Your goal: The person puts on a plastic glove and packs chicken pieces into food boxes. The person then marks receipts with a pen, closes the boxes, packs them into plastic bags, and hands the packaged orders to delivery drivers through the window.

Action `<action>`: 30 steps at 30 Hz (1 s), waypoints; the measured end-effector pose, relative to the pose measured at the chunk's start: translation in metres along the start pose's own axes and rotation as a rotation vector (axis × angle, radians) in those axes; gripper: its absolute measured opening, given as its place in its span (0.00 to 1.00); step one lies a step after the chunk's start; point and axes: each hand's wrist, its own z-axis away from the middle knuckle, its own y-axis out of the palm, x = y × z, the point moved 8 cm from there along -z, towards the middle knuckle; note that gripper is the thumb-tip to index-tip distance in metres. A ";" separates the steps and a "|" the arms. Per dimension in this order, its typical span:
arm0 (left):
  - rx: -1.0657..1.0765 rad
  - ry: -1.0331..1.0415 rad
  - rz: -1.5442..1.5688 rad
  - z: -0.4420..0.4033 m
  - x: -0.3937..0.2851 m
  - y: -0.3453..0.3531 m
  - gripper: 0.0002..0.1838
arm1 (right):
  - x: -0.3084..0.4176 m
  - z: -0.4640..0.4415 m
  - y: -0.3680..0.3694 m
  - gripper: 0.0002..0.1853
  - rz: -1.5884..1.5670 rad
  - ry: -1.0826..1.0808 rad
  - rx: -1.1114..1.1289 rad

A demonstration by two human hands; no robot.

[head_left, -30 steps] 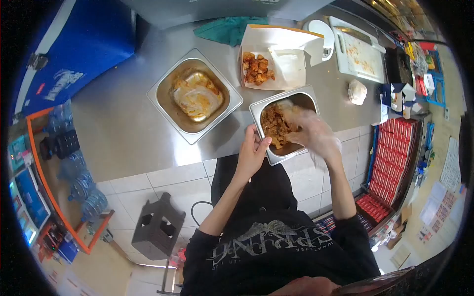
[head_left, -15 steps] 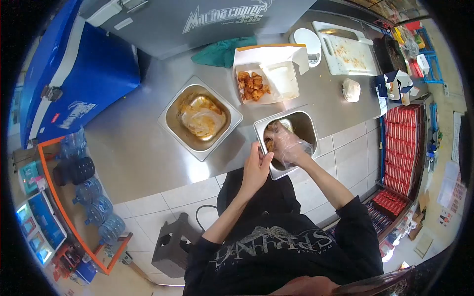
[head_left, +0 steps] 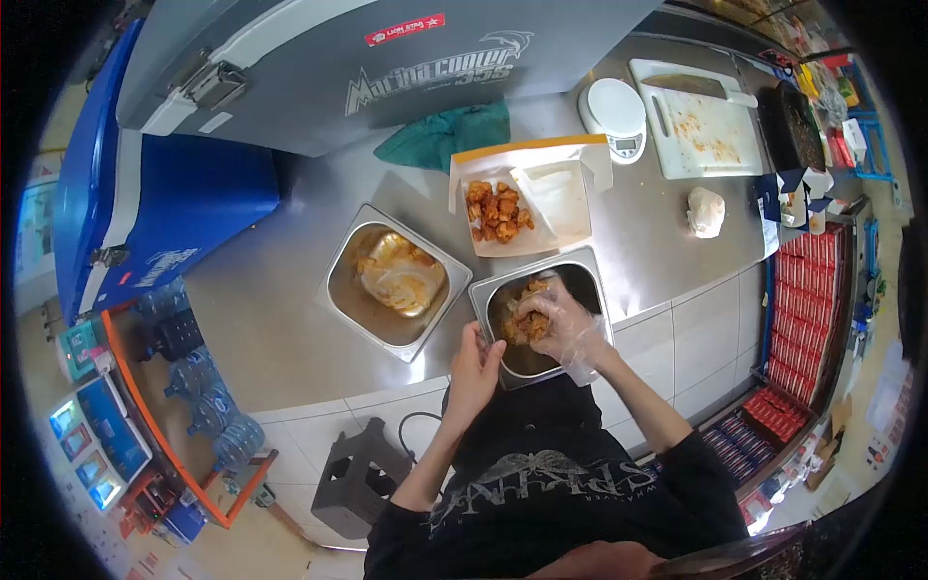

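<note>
Currently our left hand (head_left: 475, 375) clasps the steel pan (head_left: 580, 281) at the counter (head_left: 271, 324) edge; right hand (head_left: 561, 324) curls over brown food pieces (head_left: 523, 329) inside, grip unclear. We've room rightward; carton (head_left: 563, 211) just beyond, 2nd pan (head_left: 350, 307) leftward.

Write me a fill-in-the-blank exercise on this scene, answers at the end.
The right hand wears a clear plastic ____.
The left hand touches the metal pan on the picture's ____.
On the white cutting board lies a white-handled ____.
Browned food pieces lie in an open cardboard ____.

Answers: glove; right; knife; box.
</note>
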 end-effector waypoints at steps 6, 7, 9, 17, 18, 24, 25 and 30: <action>-0.010 -0.083 -0.092 0.004 -0.010 0.000 0.19 | -0.005 0.002 -0.001 0.21 0.016 0.130 0.054; 0.012 -0.110 -0.164 0.004 -0.015 -0.002 0.21 | -0.001 0.005 -0.004 0.21 0.014 0.133 0.057; -0.021 -0.094 -0.296 0.002 -0.029 -0.009 0.23 | 0.003 0.007 -0.010 0.20 0.045 0.204 0.096; -0.244 0.110 -0.352 -0.032 -0.160 -0.051 0.12 | 0.039 -0.005 -0.109 0.13 -0.919 0.128 -0.051; -0.253 0.125 -0.449 -0.054 -0.156 -0.045 0.10 | 0.028 -0.017 -0.128 0.12 -0.670 0.078 -0.120; 0.004 0.071 -0.831 -0.119 -0.125 0.050 0.13 | -0.015 -0.099 -0.129 0.16 0.186 -0.020 -0.324; -0.061 0.119 -0.850 -0.127 -0.119 0.059 0.13 | -0.014 -0.101 -0.126 0.18 0.350 -0.022 -0.383; -0.237 0.198 -0.860 -0.146 -0.098 0.072 0.11 | -0.023 -0.113 -0.117 0.21 0.424 0.039 -0.355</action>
